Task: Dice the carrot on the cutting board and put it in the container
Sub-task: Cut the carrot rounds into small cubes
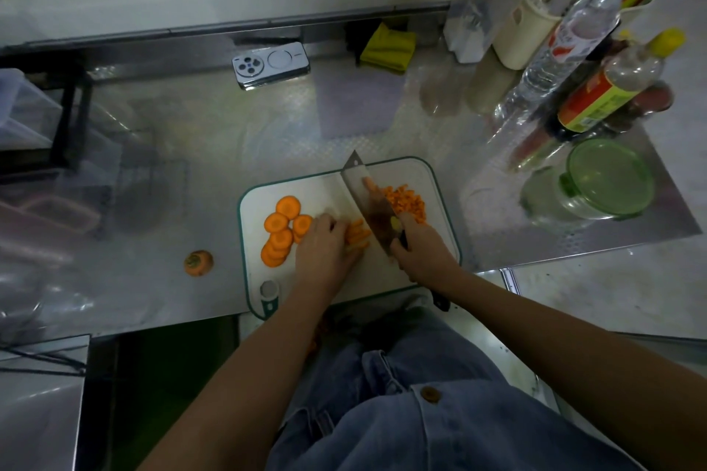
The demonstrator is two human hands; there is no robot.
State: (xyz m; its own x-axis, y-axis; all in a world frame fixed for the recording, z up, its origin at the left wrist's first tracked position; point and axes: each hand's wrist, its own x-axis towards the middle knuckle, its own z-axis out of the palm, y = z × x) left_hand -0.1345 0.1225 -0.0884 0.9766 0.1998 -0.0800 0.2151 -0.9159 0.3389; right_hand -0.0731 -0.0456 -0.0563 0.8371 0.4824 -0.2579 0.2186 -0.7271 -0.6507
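Head view: on the cutting board (325, 187), left hand (325, 245) fingers curl over carrot sticks (357, 237) as right hand (421, 247) fingers grip the cleaver (369, 203). 1 diced pile (407, 201) lies beside the blade; round slices (283, 231) remain uncut; the container (604, 180), well apart on the desk, shows no carrot.

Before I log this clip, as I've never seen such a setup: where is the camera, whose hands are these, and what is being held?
There is no machine here. A person wears one camera on the head, so you look down at their own arms. The left hand steadies a few carrot sticks on the white cutting board. The right hand grips the handle of a broad knife, blade over the board. Left of the hands lie carrot rounds, to the right diced carrot. Off the board, a carrot end sits on the metal counter and a green-lidded container stands at the right.
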